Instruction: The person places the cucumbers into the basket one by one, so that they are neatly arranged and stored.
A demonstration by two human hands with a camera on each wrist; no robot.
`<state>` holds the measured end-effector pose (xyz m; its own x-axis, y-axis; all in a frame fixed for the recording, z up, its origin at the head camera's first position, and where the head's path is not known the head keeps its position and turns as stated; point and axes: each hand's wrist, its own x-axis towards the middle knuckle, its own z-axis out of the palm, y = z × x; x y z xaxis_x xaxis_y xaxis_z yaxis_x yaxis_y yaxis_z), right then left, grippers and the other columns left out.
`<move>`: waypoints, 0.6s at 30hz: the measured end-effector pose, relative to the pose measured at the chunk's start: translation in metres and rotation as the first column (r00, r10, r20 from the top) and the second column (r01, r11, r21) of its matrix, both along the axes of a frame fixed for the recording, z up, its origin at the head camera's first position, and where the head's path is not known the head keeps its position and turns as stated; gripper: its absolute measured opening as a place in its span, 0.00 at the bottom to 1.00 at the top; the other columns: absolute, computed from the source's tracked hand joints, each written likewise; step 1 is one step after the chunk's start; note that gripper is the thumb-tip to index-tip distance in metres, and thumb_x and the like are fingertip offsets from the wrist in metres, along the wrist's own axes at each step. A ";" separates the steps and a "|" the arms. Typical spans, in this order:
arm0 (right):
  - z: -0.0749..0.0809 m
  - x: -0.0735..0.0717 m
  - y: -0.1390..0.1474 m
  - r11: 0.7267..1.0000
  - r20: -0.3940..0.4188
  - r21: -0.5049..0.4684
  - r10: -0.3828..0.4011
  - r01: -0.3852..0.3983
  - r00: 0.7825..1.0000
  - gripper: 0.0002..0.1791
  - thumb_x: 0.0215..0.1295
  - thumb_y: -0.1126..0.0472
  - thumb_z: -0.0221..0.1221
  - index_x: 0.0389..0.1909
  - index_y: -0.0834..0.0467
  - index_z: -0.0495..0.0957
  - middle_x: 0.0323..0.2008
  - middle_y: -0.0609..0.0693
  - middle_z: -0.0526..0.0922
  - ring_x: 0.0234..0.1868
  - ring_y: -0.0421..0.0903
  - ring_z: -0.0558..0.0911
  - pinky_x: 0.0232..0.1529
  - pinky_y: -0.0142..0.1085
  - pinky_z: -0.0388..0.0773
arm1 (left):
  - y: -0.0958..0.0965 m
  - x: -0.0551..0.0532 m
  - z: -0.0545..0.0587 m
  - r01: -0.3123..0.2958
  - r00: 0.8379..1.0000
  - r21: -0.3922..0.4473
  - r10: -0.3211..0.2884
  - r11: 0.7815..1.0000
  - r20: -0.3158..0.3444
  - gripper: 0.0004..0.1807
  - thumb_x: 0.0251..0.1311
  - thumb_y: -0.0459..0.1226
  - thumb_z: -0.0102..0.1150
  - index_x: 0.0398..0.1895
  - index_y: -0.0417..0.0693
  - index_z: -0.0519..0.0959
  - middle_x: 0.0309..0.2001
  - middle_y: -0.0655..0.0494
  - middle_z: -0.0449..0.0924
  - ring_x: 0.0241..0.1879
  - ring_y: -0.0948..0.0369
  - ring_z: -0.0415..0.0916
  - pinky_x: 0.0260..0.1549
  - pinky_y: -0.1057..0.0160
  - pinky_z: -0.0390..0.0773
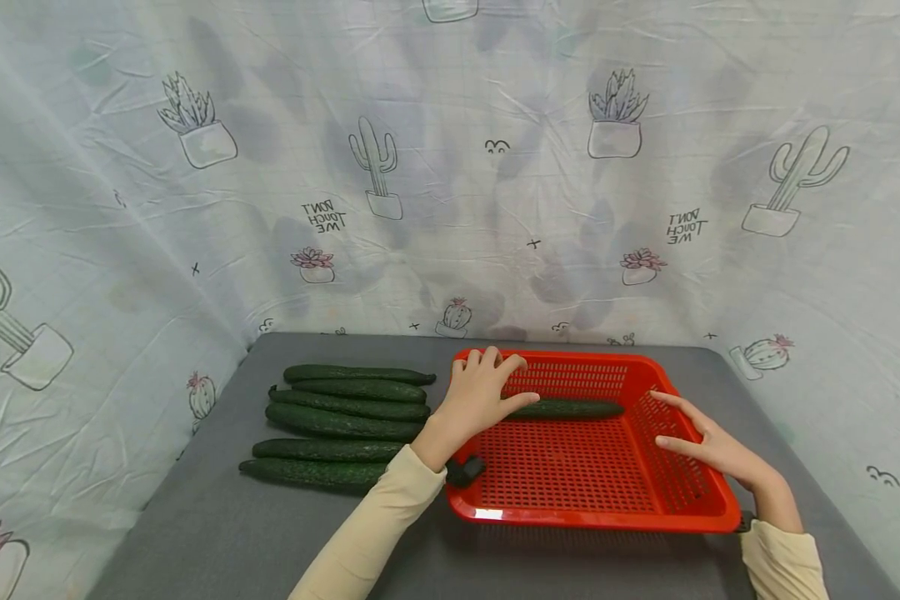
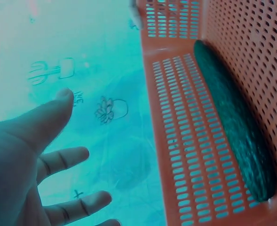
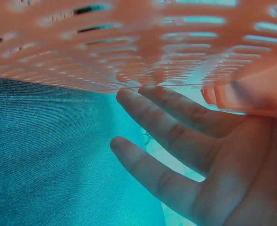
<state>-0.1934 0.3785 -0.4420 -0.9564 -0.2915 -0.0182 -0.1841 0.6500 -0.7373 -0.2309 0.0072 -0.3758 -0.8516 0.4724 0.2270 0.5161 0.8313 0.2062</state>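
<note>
1. Head: my left hand (image 1: 477,392) spreads, empty, over the left rim of the red basket (image 1: 592,522); my right hand (image 1: 712,443) spreads loosely at the right rim. A cucumber (image 1: 577,409) lies inside, along the far wall.
2. Left wrist: bumpy-skinned, probably firm, slick; best held mid-length.
3. Right wrist: slotted plastic, likely light, stiff; best gripped by its rim.

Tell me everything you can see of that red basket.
The basket is red, apparently plastic and rectangular, with a smooth rim, slotted walls and a perforated floor. It sits open side up on the grey table. One cucumber lies inside along the far wall. The right hand is at its right side, the left hand over its left end; whether either touches it is unclear.
</note>
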 end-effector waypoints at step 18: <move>0.001 0.001 -0.001 1.000 0.012 -0.024 -0.005 0.005 1.000 0.39 0.63 0.55 0.58 0.71 0.47 0.49 0.70 0.63 0.45 0.65 0.65 0.49 0.49 0.71 0.55 | -0.048 0.022 -0.003 -0.004 1.000 0.091 0.003 0.996 0.009 0.29 0.56 0.66 0.47 0.55 0.63 0.70 0.45 0.56 0.66 0.40 0.57 0.58 0.40 0.55 0.60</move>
<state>-0.1922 0.3775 -0.4409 -0.9575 -0.2875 -0.0226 -0.1722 0.6328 -0.7549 -0.2085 -0.0411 -0.3787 -0.8554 0.4472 0.2614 0.5111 0.8108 0.2853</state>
